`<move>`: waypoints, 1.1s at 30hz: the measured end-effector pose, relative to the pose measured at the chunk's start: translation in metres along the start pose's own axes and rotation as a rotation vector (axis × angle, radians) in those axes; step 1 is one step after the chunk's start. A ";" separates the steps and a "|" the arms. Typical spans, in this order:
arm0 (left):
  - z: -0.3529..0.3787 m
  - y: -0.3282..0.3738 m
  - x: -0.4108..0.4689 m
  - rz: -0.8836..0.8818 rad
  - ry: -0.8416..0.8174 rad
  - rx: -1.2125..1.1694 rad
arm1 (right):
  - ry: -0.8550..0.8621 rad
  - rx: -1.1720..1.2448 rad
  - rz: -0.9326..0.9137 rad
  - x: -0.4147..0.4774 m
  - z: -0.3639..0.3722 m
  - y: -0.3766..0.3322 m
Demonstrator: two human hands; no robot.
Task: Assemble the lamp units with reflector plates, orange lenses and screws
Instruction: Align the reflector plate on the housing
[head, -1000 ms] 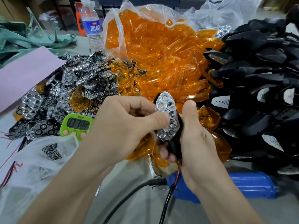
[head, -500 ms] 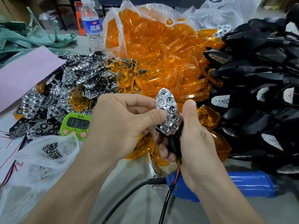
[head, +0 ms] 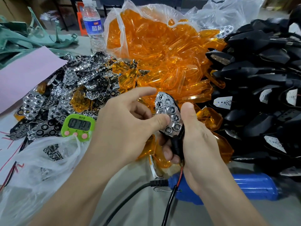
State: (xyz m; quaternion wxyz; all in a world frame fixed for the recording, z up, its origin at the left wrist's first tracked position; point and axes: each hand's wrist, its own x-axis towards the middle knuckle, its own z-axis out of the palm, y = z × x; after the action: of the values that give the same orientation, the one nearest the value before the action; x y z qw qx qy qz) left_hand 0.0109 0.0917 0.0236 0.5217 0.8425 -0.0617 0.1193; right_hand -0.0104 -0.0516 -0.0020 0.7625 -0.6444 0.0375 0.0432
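Waiting screws (head: 52,151): in a clear bag at far left, untouched (for a later step, I judge).
Timer (head: 78,125): green, just beside the bag, at the foot of the heap of spare plates (head: 65,88).
Left hand (head: 123,128): thumb pad presses the plate's face; forefinger lifted clear, clasping nothing.
Reflector plate (head: 169,114): chrome, lying in the unit's mouth; whether it is fully seated I cannot tell.
Lamp unit (head: 176,145): black, held above the table between both hands, wires hanging below.
Right hand (head: 200,144): wrapped round the unit's stem, thumb along the plate's right edge.
Doing it well: press evenly near the rim until flush, with the unit steadied.
Orange lenses (head: 162,54): heaped behind, close by for the next fit.
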 end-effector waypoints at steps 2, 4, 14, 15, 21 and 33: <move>0.000 0.000 0.001 0.028 -0.062 -0.043 | -0.029 -0.013 -0.012 0.001 -0.001 -0.001; -0.001 0.000 0.001 0.066 -0.139 -0.083 | -0.058 -0.032 -0.042 0.001 -0.001 -0.002; 0.002 -0.008 0.002 0.168 -0.211 -0.056 | -0.013 -0.003 -0.033 -0.003 -0.001 -0.002; 0.002 -0.007 0.002 0.180 -0.199 -0.028 | -0.003 0.011 -0.025 -0.004 -0.001 -0.003; 0.003 -0.006 0.002 0.235 -0.177 0.061 | 0.004 0.082 -0.005 -0.006 -0.002 -0.004; 0.002 -0.013 0.009 0.141 -0.344 -0.435 | -0.091 0.004 -0.089 -0.005 -0.003 -0.007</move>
State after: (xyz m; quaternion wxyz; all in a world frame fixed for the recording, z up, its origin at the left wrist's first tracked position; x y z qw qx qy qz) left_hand 0.0229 0.0960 0.0142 0.6624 0.7124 -0.2317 -0.0054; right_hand -0.0145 -0.0556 0.0045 0.7660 -0.6411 -0.0259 0.0381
